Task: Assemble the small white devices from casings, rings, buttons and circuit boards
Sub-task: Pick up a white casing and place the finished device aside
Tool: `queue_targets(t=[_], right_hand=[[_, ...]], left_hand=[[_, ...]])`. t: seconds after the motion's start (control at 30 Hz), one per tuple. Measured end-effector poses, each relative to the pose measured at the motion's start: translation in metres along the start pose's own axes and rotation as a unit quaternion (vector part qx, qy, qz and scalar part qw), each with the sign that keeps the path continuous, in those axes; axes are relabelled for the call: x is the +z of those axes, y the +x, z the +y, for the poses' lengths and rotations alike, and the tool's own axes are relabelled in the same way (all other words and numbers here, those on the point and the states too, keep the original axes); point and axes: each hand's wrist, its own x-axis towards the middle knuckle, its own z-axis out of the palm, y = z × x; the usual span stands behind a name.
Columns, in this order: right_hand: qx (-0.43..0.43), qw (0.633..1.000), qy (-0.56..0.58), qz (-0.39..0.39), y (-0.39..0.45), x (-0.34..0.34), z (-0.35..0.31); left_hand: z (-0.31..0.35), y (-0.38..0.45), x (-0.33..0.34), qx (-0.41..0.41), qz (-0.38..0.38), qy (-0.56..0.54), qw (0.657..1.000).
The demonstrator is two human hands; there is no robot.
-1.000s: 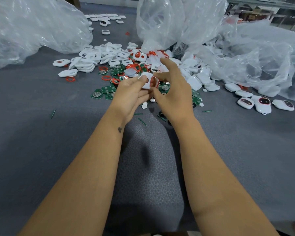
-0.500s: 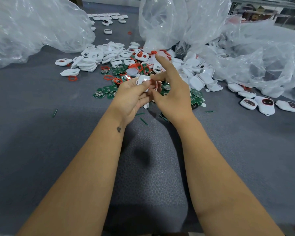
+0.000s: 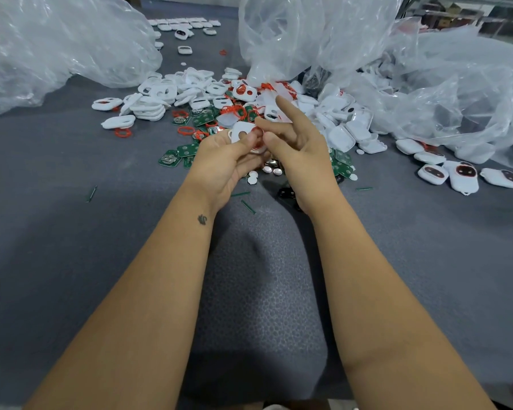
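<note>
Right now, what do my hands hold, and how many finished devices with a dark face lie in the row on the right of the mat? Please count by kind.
White casing, in the left hand: 1
Red ring, pinched by the right hand: 1
Finished devices with a dark face: 3
Total: 5

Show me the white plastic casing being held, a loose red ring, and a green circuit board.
White plastic casing [image 3: 240,132], head view, its face.
Red ring [image 3: 122,132], head view, its rim.
Green circuit board [image 3: 169,160], head view, its centre.
</note>
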Motion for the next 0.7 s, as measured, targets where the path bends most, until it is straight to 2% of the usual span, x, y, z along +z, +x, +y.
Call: queue_targets(t=[0.2,0.4,0.7], right_hand=[[0.035,0.991,0.129,0.01,0.002,-0.0051,-0.0007],[0.068,0.992,0.105,-0.002,-0.0019,-0.005,-0.0041],[0.045,0.997,0.058,0.017,-0.0006,-0.0079,-0.0037]], left_hand=[[-0.0007,-0.002,-0.0017,0.011,-0.051,0.007,0.999],[-0.0005,-0.001,-0.0039,0.033,-0.074,0.01,0.997],[-0.0013,-0.0014,-0.0042,0.029,-0.104,0.015,0.994]])
